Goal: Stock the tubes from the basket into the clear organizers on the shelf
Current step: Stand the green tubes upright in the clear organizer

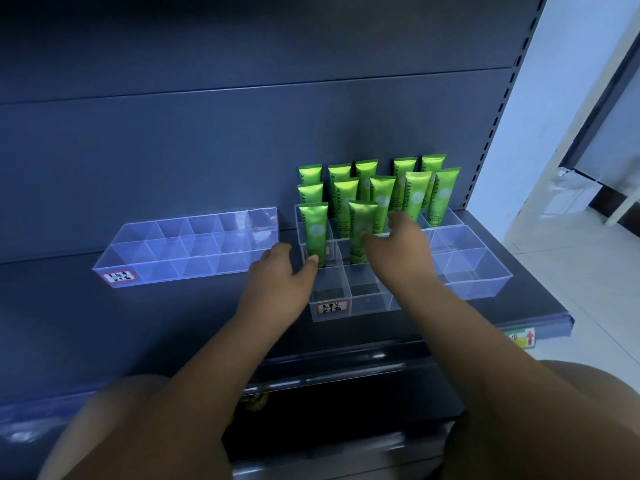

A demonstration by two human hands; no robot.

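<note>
A: Right hand (401,244) grip?
B: Fingers curled loosely at the front green tube (360,233) in the right organizer (478,271) — thumb touching it, can't tell if it's truly clamped.
A: Left hand (277,275)?
B: Open grip, holding nothing; thumb tip touches the base of the left-front tube (313,230), fingers rest at the organizer's left wall.
A: Other tubes?
B: Standing upright in compartments just beyond both grips, toward the shelf (173,317) back.
A: Second organizer (187,247)?
B: Left of the left grip — apart, no tubes in it.
</note>
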